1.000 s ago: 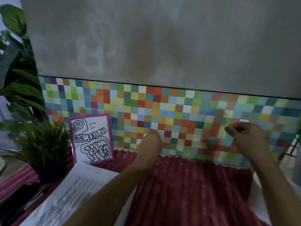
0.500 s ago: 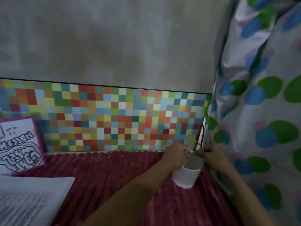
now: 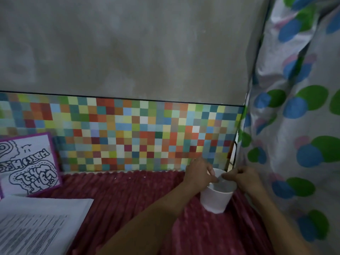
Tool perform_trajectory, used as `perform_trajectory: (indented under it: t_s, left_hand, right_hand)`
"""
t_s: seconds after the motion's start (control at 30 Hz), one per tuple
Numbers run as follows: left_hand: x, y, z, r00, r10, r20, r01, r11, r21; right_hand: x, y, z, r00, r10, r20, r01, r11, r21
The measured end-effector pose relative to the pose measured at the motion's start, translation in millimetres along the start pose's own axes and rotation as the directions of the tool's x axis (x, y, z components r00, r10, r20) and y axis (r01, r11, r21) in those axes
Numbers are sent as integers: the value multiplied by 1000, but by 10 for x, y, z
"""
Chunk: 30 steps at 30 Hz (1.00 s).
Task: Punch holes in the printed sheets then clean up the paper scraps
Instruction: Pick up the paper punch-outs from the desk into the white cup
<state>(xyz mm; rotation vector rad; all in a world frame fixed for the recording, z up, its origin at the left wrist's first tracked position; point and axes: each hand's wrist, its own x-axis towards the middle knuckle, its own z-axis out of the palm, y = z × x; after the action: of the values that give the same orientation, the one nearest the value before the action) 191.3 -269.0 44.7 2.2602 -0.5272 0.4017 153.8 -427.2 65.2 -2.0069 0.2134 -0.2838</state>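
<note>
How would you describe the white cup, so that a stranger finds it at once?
Follow the checkered panel to its right end, by the spotted fabric. There, on the red cloth, sits a white cup, left hand and right hand close over it. It is the only container in view; other white things are flat papers at left.

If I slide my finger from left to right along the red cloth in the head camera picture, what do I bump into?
printed sheets → left hand → white cup → right hand → spotted curtain
</note>
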Motion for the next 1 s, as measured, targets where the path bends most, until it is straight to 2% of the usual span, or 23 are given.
perform_trajectory:
  t_s: [0.07,0.13,0.2,0.3,0.37,0.43,0.53,0.6,0.73,0.9,1.0]
  left_hand:
    - [-3,-58,-24,999,31,30,-31,1000,-4]
    - [-29,-120,-84,999,38,14,-37,999,-26]
    - [-90,-184,-226,999,43,-31,-44,999,-24]
    - [-202,-453,-543,993,15,-116,-17,1000,-18]
    - [-302,-767,-811,983,-100,-153,102,995,5]
    - [-434,-1124,-1094,953,-218,-210,232,972,46]
    - [-682,-1608,-1525,879,-364,-307,396,917,45]
    - [-844,-1869,-1727,845,-414,-339,457,887,58]
    - [-1048,-2163,-1832,871,-427,-244,443,896,10]
    - [-989,-2359,-1774,907,-348,-236,375,924,77]
    - [-960,-2411,-1730,919,-323,-228,356,926,126]
  right_hand:
    - [8,-6,21,1000,-20,4,21,997,-70]
    - [15,-51,80,996,-92,3,90,971,-220]
    - [-6,-151,182,979,-202,-25,181,918,-353]
    - [-64,-359,458,901,-425,-92,337,817,-467]
    - [-110,-531,724,858,-512,-45,448,787,-425]
    - [-162,-675,1050,834,-547,81,543,783,-302]
    - [-202,-767,1642,809,-535,245,579,795,-178]
    - [-200,-751,2078,804,-507,310,561,820,-113]
    - [-194,-619,2822,823,-353,444,429,900,-79]
    - [-119,-386,3208,904,-310,294,385,890,-245]
    - [-105,-371,3247,924,-284,255,357,880,-314]
